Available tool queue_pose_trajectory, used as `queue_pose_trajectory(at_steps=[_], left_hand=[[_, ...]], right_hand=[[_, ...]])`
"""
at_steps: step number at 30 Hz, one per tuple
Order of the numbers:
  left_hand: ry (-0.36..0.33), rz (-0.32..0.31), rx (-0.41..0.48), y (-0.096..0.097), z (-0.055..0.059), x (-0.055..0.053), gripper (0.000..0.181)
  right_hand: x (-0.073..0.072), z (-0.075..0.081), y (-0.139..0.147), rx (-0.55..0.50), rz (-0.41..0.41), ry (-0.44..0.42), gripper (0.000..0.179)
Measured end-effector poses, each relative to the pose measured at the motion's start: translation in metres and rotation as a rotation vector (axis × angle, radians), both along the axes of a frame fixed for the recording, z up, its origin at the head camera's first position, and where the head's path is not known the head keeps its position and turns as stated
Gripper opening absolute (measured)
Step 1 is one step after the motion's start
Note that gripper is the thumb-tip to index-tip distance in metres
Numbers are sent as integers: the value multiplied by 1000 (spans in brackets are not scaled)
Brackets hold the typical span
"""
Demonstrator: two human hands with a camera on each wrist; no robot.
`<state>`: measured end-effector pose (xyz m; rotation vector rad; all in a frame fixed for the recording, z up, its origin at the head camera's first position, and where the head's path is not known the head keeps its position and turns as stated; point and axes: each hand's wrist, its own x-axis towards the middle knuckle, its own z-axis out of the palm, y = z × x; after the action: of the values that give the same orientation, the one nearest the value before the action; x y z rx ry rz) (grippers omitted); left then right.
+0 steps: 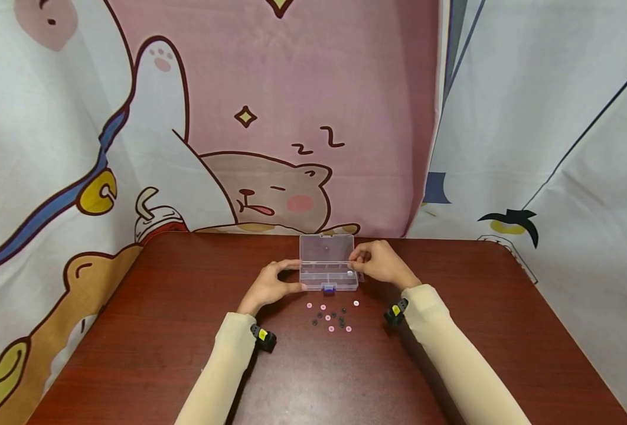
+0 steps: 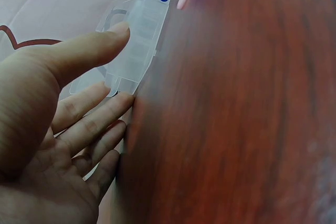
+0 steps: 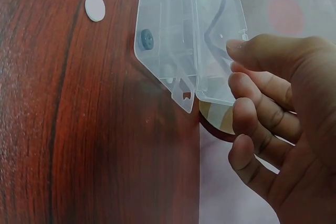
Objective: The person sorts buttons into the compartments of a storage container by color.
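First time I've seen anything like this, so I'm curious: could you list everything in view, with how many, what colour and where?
box: one, clear, lid open, on the table
blue latch: one, blue, box front
pink buttons: five, pink, before the box
dark buttons: about six, dark, among the pink; another shows through the box wall
white button: one, white, before the box
small white piece: one, white, inside the box
table: one, reddish-brown, under the box
printed backdrop: count unclear, mostly pink and white, behind
sleeves: two, cream, on the arms
wrist cameras: two, black and yellow
left hand: one, box's left end
right hand: one, box's right end
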<state>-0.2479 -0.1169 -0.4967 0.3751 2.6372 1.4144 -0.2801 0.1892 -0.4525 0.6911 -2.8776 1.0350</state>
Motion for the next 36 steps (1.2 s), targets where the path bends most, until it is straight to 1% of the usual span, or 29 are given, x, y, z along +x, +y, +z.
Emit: queue_pose_trajectory(at_steps=[8,18,23,29,36], left_hand=[[-9,9,3,0,-1,1,61],[10,3,1,0,-1,1,59],[-6,12,8,1,-1,0,60],[-8,14,13,1,-1,0,61],[13,15,10,1,0,1,61]], right_hand=[[3,1,1,-3,17,6,7],[9,-2,5,1,-4,-39,11],[14,-2,5,13,4,-34,13],[21,-2,6,31,5,-51,10],[24,-8,9,9,39,-28,9]])
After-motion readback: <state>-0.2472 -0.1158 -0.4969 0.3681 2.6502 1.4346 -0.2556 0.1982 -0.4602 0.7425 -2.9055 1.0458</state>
